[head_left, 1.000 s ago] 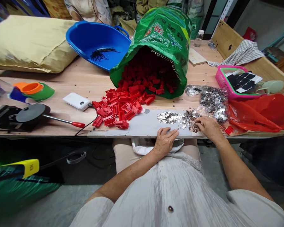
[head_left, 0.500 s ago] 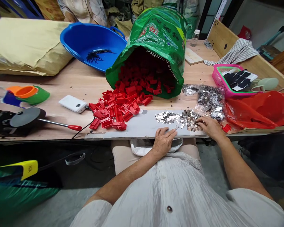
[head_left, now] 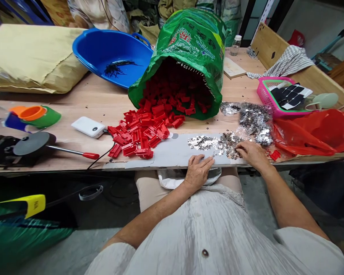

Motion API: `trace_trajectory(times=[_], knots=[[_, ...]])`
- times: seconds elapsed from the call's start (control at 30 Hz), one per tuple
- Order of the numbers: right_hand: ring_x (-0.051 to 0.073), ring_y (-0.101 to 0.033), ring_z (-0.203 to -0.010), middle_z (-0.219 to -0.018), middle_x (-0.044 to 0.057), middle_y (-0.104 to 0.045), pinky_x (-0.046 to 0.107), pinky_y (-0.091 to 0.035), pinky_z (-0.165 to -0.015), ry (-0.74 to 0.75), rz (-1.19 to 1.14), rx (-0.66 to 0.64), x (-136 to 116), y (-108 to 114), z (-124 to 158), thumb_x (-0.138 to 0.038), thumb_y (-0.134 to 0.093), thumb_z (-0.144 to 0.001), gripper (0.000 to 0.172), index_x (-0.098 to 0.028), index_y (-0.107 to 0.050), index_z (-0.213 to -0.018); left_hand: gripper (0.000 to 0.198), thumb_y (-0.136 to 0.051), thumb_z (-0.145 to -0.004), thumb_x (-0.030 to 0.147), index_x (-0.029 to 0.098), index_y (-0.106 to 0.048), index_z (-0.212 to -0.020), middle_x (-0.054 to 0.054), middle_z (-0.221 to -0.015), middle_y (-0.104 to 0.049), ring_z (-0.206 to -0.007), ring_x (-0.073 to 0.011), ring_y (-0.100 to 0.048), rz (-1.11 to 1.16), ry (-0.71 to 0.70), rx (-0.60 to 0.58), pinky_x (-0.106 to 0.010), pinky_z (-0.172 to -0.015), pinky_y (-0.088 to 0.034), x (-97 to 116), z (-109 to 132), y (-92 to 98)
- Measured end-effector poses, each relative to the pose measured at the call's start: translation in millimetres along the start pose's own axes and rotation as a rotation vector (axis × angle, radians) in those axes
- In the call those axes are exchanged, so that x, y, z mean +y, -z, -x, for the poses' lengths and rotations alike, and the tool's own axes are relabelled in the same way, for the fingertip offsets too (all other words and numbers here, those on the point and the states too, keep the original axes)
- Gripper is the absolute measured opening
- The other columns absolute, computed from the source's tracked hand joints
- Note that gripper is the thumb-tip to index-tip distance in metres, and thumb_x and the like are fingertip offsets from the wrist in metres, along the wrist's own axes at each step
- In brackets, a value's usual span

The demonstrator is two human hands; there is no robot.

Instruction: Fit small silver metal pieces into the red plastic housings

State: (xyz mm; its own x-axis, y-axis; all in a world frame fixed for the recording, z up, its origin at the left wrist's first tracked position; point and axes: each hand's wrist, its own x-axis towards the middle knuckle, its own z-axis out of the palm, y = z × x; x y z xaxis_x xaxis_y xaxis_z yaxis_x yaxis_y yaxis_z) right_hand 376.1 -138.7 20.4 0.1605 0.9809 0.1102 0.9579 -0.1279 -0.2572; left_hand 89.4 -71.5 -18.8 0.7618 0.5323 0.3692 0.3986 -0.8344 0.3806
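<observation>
Head view: we find the left hand (head_left: 198, 172) lying flat on the grey board (head_left: 172, 152), its fingers (head_left: 202, 162) extended and holding nothing. To its right, the right hand (head_left: 253, 154) rests against the heap of small silver metal pieces (head_left: 229, 145) on that board, fingers (head_left: 242, 147) curled; we cannot tell whether they hold any.

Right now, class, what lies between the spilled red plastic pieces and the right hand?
The head view shows a grey board strewn with small silver pieces up to the right hand.
</observation>
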Motion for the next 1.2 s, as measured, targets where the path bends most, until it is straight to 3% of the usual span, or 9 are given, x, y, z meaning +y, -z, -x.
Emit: trace_trajectory(times=[0.2,0.63,1.2], knots=[[0.023,-0.063,-0.093,-0.098,0.004,-0.071,0.036,-0.041,-0.079,-0.059,0.019,-0.007,-0.7,3.5,1.7,-0.03,-0.053,-0.091,0.014,-0.023,-0.065,-0.092,0.04,-0.05,-0.092,0.017,0.029,-0.06,-0.129,0.0,-0.134,-0.064,-0.123,-0.0258,-0.05,-0.001,-0.001,0.002,-0.048,-0.104,-0.032,-0.8,1.2,-1.1],[0.023,-0.063,-0.097,-0.103,0.005,-0.071,0.037,-0.044,-0.085,-0.008,-0.026,-0.058,3.6,4.5,1.9,-0.025,-0.055,-0.088,0.017,-0.025,-0.068,-0.098,0.039,-0.05,-0.092,0.018,0.027,-0.061,-0.128,-0.001,-0.133,-0.064,-0.121,-0.0266,-0.051,-0.001,-0.01,0.012,-0.049,-0.103,-0.033,-0.6,0.9,-0.5],[0.022,-0.065,-0.088,-0.096,0.003,-0.074,0.035,-0.044,-0.078,-0.086,-0.045,0.001,5.3,2.3,1.4,-0.027,-0.052,-0.089,0.018,-0.024,-0.069,-0.095,0.04,-0.051,-0.092,0.019,0.03,-0.061,-0.129,-0.003,-0.131,-0.066,-0.123,-0.0255,-0.051,0.007,0.007,0.017,-0.048,-0.103,-0.034,0.3,0.3,-0.3]])
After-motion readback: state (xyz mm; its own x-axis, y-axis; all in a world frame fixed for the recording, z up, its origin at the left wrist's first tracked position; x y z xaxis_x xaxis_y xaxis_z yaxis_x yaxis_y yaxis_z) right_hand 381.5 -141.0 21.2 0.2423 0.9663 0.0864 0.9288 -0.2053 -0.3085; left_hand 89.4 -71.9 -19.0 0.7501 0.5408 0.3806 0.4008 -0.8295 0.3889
